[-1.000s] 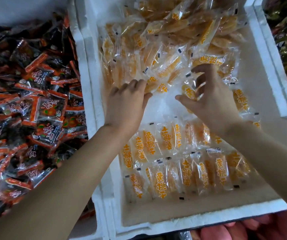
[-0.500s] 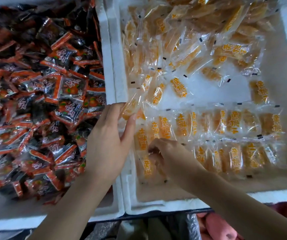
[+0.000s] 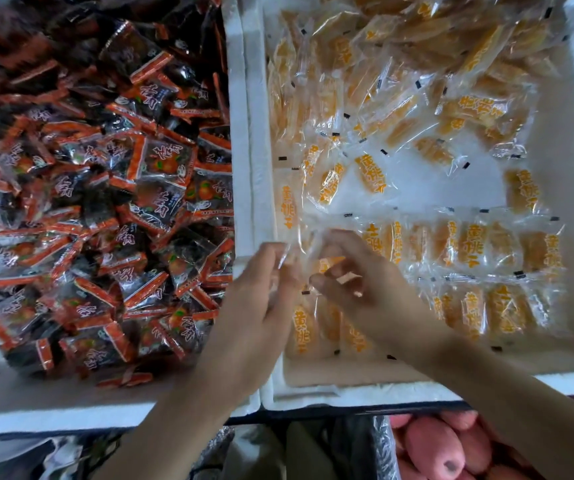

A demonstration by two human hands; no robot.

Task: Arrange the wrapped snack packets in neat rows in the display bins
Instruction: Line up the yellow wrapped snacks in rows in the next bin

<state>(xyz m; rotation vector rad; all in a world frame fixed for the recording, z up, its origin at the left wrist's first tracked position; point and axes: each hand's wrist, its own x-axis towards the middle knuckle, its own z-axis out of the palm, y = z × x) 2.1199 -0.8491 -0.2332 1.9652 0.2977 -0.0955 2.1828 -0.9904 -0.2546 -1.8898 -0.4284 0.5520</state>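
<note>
A white foam bin (image 3: 354,393) holds clear packets of yellow dried fruit. Two neat rows of packets (image 3: 469,244) lie along its near side, and a loose heap (image 3: 417,64) fills the far side. Both hands meet at the left end of the rows. My left hand (image 3: 257,306) and my right hand (image 3: 365,289) together pinch one clear yellow packet (image 3: 316,258) just above the near left corner. The picture is blurred there, so the exact hold of each finger is unclear.
To the left, a second foam bin (image 3: 240,133) is piled with dark packets with orange edges (image 3: 112,202). Pink round fruit (image 3: 431,448) lie below the bin's front edge at lower right. A bare patch of the bin floor (image 3: 451,188) shows between heap and rows.
The view has shifted right to left over the bins. My right hand came back from the far heap to the near left corner, and both hands now hold one packet there.
</note>
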